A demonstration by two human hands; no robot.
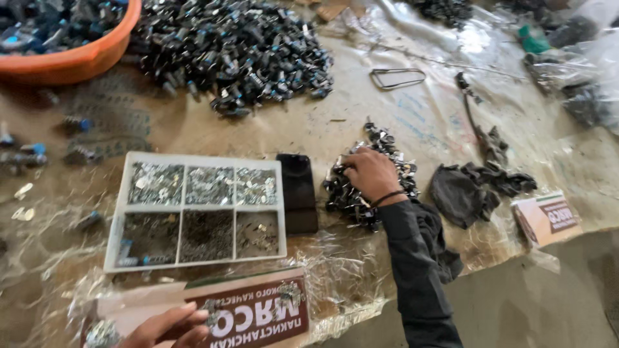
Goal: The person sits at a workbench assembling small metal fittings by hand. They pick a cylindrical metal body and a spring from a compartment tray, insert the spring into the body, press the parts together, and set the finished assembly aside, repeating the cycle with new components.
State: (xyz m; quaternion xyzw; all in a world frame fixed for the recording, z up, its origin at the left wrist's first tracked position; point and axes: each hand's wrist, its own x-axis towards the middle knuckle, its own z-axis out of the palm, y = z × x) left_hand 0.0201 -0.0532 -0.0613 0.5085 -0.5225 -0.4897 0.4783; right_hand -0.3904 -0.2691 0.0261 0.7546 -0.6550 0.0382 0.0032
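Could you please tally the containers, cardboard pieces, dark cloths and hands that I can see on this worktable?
Orange basin: 1
White compartment tray: 1
Printed cardboard pieces: 2
Dark cloths: 1
Hands, left hand and right hand: 2
Total: 7

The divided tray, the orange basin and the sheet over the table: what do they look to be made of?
The tray looks like white moulded plastic: thin matte walls in six compartments. The basin is probably plastic too, smooth and evenly orange with a rounded rim. The sheet seems clear plastic film, glossy, wrinkled and see-through. The right hand rests on a pile of small parts, shiny silver and black, likely metal.
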